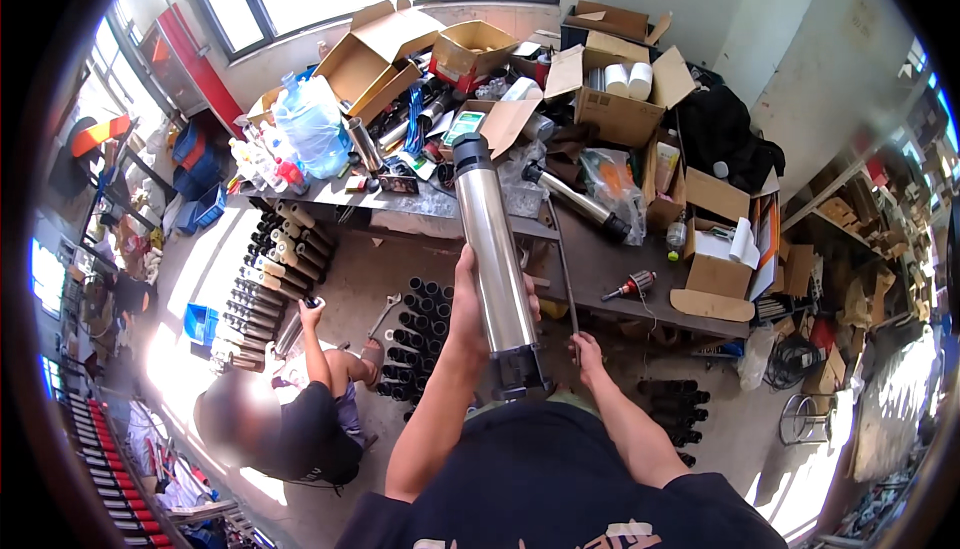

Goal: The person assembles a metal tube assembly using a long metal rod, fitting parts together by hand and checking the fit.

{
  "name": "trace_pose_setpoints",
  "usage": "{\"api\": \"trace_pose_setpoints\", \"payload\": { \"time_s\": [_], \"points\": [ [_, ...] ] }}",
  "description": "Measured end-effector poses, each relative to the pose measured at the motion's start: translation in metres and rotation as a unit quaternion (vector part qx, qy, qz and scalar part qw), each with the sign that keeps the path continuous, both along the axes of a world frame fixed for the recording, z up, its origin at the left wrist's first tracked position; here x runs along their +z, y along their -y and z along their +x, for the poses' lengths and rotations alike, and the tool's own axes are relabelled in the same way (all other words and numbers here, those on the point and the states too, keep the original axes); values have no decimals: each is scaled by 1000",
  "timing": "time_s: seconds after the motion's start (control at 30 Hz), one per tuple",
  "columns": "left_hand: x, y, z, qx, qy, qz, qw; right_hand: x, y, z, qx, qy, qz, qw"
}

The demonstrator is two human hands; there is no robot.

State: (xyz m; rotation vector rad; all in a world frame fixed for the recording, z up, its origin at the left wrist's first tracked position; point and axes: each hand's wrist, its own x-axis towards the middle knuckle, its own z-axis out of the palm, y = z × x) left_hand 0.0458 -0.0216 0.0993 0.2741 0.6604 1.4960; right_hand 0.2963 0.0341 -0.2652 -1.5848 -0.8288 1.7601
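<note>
**Steel-bodied cylinder (494, 249) held up by the left hand (466, 299), slim rod (563, 264) held low by the right hand (588, 351)**

Boxes and loose parts are crowded along the worktop (690, 301), an open cardboard box (612, 121) of white rolls among them. To the left, a co-worker (310, 439) is seated low. The steel-bodied cylinder, black at both ends, is held before the torso, clear of the worktop, where a similar cylinder (580, 197) is laid. The rod is angled toward the worktop's edge; whether contact is made there cannot be told. The lower casing is clasped between the left thumb and fingers; the rod's near end is gripped in the curled right hand.

The step in hand is judged to be the readying or shifting of the cylinder. For the next move, the casing's weight would need to be steadied, and the rod either brought to bear or put aside.
</note>
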Motion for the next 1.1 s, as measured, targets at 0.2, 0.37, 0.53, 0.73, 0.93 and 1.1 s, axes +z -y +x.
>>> {"api": "trace_pose_setpoints", "payload": {
  "time_s": [0.2,0.37,0.53,0.73,0.93,1.1],
  "points": [
    [-19,6,-15,-30,100,89,991,-4,25,3,5,87,96,992],
    [-17,8,-20,-27,153,97,983,-4,61,24,2,172,112,979],
    [-15,11,-33,-36,67,21,997,-7,100,48,73,262,204,941],
    [-26,-1,-7,-168,64,130,975,108,115,35,80,265,271,922],
    [-80,-26,88,-455,60,146,877,361,71,64,31,125,365,922],
    [-137,-16,218,-613,-276,159,723,424,84,168,15,370,377,849]
  ]
}}
